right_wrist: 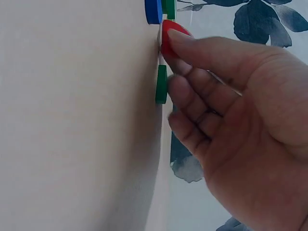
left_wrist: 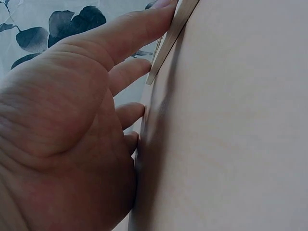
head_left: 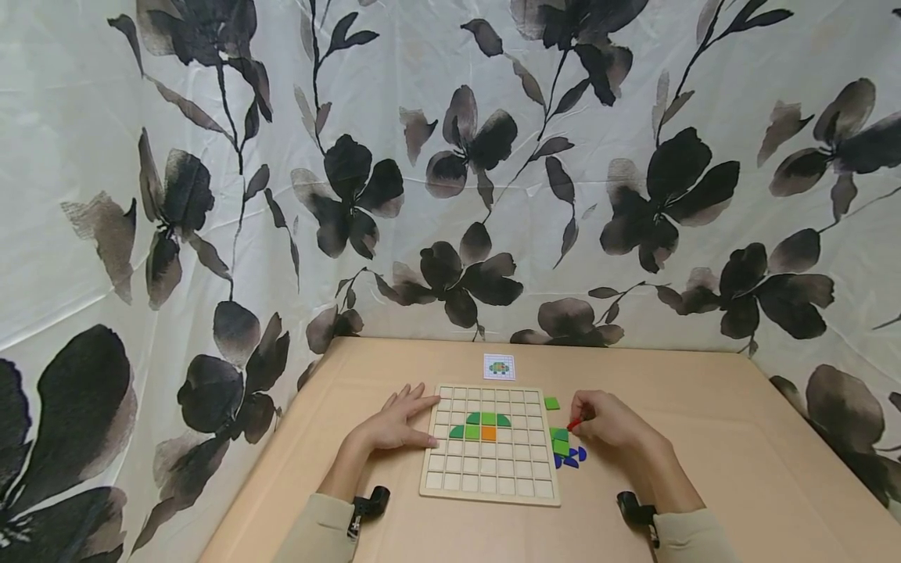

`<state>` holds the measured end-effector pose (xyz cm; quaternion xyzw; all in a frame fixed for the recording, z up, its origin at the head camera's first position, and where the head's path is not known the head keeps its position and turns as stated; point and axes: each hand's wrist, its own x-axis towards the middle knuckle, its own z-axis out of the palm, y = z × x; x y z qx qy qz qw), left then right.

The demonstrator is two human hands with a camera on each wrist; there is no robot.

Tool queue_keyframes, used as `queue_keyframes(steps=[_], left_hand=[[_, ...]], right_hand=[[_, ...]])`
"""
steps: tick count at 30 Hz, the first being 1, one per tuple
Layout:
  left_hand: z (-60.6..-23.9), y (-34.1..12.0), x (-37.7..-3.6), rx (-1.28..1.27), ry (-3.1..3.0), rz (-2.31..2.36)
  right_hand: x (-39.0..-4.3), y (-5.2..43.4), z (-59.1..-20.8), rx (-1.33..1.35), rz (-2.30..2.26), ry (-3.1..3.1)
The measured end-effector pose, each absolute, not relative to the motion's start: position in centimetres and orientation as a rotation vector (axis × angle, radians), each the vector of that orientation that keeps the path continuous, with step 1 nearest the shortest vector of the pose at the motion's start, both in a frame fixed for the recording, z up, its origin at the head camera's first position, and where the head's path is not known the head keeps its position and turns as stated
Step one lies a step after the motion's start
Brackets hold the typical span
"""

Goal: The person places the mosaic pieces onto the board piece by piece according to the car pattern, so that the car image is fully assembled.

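A wooden grid board (head_left: 486,474) lies on the table, with green tiles (head_left: 472,432) and one orange square tile (head_left: 489,433) set in its upper middle cells. My left hand (head_left: 396,420) touches the board's left edge, fingers spread and fairly straight; the left wrist view shows the thumb on the wooden edge. To the right of the board, my right hand (head_left: 611,421) pinches a red tile (right_wrist: 168,42) with a curved edge between thumb and finger. Beside it lie loose light green tiles (head_left: 560,447) and dark blue curved tiles (head_left: 572,460). A green tile (right_wrist: 161,84) stands near its curled fingers in the right wrist view.
Beyond the board lies a small white card (head_left: 499,367) printed with a coloured grid figure. A single green tile (head_left: 552,403) sits off the board's upper right side. Behind the table (head_left: 704,391) hangs a white curtain (head_left: 535,258) with dark flowers.
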<state>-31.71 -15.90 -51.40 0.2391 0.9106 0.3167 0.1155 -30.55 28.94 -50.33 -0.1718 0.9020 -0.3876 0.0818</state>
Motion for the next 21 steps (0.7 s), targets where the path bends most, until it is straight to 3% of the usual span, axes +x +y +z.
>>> queue_keyframes(steps=[9, 17, 21], left_hand=[[-51.5, -15.9, -31.8, 0.705, 2.667, 0.929], [-51.5, -15.9, -31.8, 0.694, 2.667, 0.934], [-51.5, -15.9, -31.7, 0.694, 2.663, 0.942]], right_hand=[[-30.6, 28.8, -49.8, -0.354, -1.472, 2.671], [-31.0, 27.2, -49.9, -0.504, -1.612, 2.657], [-30.6, 25.5, -49.8, -0.432, -1.66, 2.581]])
